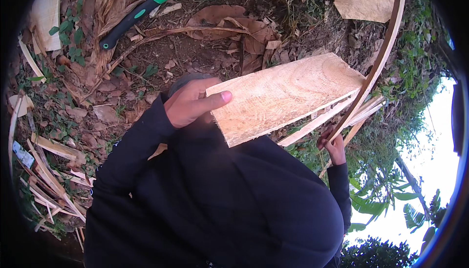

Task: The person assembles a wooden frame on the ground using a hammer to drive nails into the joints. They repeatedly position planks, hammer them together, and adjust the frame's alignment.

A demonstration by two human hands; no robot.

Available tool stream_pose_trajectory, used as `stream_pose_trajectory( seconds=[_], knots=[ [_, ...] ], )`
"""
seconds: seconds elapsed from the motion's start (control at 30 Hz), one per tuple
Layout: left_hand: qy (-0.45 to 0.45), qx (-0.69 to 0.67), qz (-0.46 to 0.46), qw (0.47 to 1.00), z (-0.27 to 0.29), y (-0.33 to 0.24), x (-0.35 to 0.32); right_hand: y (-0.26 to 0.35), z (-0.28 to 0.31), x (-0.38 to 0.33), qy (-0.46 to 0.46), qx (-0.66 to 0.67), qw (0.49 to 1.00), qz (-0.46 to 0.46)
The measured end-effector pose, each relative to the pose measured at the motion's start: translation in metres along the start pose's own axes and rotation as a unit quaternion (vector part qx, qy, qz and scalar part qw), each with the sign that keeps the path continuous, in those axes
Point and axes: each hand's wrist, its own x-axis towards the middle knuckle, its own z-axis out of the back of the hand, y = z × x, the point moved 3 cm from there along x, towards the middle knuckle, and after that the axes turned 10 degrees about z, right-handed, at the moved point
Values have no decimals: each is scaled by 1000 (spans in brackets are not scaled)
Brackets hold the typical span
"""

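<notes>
My left hand [194,102] is closed on the near left end of a pale, rough-sawn wooden board [288,97], thumb on top and the other fingers hidden beneath. The board lies tilted over my dark-clothed legs, its far end toward the right. My right hand [335,149] is closed around the lower end of a long, narrow wooden strip [378,62], brown on its face and pale along one edge. The strip rises past the board's right end and leaves the top of the view; whether the two touch, I cannot tell. Several thin pale slats [320,121] lie beneath the board.
A hammer-like tool with a green and black handle [156,5] lies on the leafy ground ahead; its head is partly cut off. Offcut boards lie at the far left [46,13] and far right [364,1]. Split wood strips [53,189] are heaped at the left.
</notes>
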Motion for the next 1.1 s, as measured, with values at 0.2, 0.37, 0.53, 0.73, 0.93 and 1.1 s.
stream_pose_trajectory(
  seconds=[0.2, 0.37, 0.53, 0.73, 0.93, 1.1],
  knots=[
    [-8, -65, -14, 998, 11, 3, 7, -3, 0, -1, -5, 0, 1000, -22],
    [14, -73, 13, 997, 24, 2, 15, -7, 1, -2, -12, -6, 1000, -16],
    [-7, -106, 29, 994, 33, 2, 17, -1, -2, -11, -14, -28, 999, -9],
    [-215, 99, -98, 967, 76, -15, -3, 40, -6, -62, -68, 29, 997, 30],
    [-182, 131, -168, 960, 72, -24, -8, 134, 29, -140, -165, 184, 946, 212],
    [-161, 69, -276, 945, 117, 4, 12, 200, 77, -219, -86, 195, 852, 478]
  ],
)
